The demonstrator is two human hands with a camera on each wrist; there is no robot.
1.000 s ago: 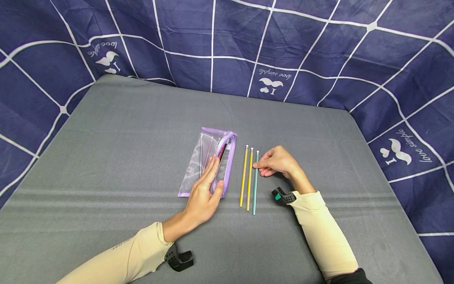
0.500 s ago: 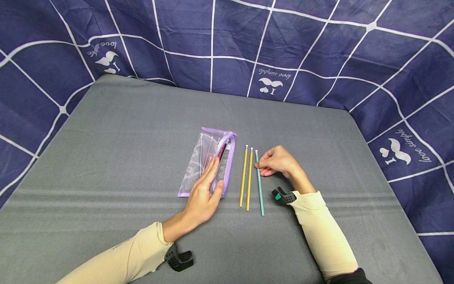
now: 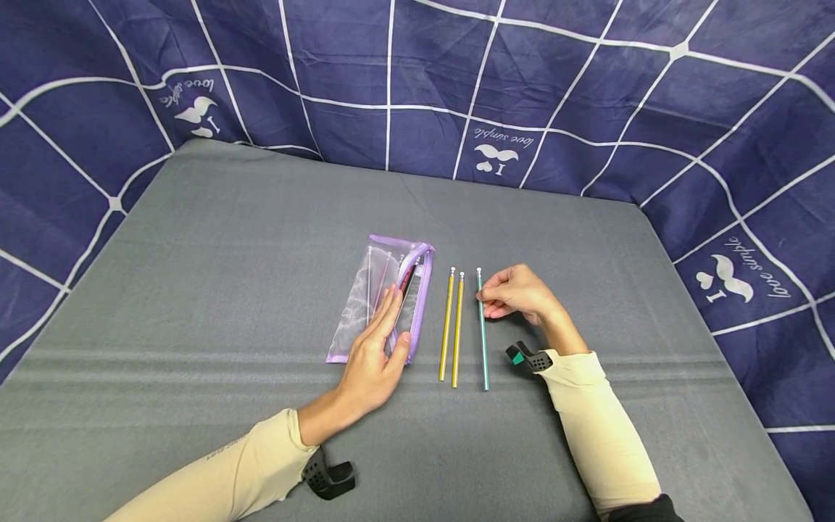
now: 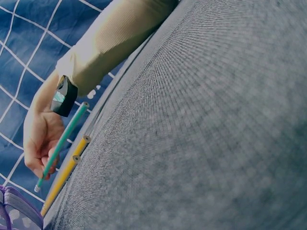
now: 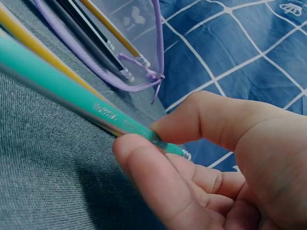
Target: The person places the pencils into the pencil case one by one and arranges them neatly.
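My right hand pinches a green pencil near its eraser end, between thumb and forefinger. In the right wrist view the green pencil runs out of those fingertips toward the upper left. Two yellow pencils lie side by side just left of it on the grey surface. My left hand rests on a clear pencil pouch with purple edging, fingers straight. The pouch's zipper side gapes, and several pencils show inside, some dark, one yellow in the right wrist view. The hand covers part of the pouch.
A grey cloth-covered table spreads under everything. Behind it and along the sides hangs a dark blue curtain with white grid lines. Each wrist carries a black camera band.
The green pencil has shifted right, away from the two yellow pencils, and slightly toward the far side, carried by the right hand. My left hand and the pouch have stayed put.
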